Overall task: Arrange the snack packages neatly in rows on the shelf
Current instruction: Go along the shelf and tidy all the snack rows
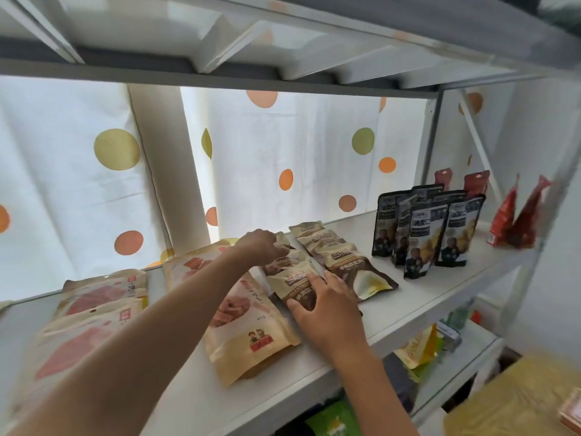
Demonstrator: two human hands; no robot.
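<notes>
Nearest, at about 5 o'clock, the right hand (327, 305) lies flat on the front brown-and-tan pouch (294, 286), fingers spread and pressing on its face, thumb along the lower edge. This pouch heads a row of overlapping pouches running back toward 12 o'clock on the white shelf (418, 297). At 7 o'clock, the large beige packages (248, 322) lie flat in two loose columns; the far-left ones (94, 297) overlap unevenly and the view there is blurred.

Further back, at roughly 11 o'clock from the right hand, the left hand (261, 245) reaches over the same row, fingers curled down onto a rear pouch; whether it pinches the edge I cannot tell. Just beside, at 1 o'clock, a second row of brown pouches (342, 256) lies shingled and fairly even.

Further toward 2 o'clock, the black stand-up pouches (421, 237) stand upright in tidy ranks, with red packets (518, 215) at 3 o'clock near the shelf end.

By my judgement the task is well past halfway: the black and the right brown rows look finished, the row in hand is being squared, and the beige packages on the left probably need straightening. The shelf is the only holder in use; a lower shelf (471, 350) carries other goods, too indistinct to name.
</notes>
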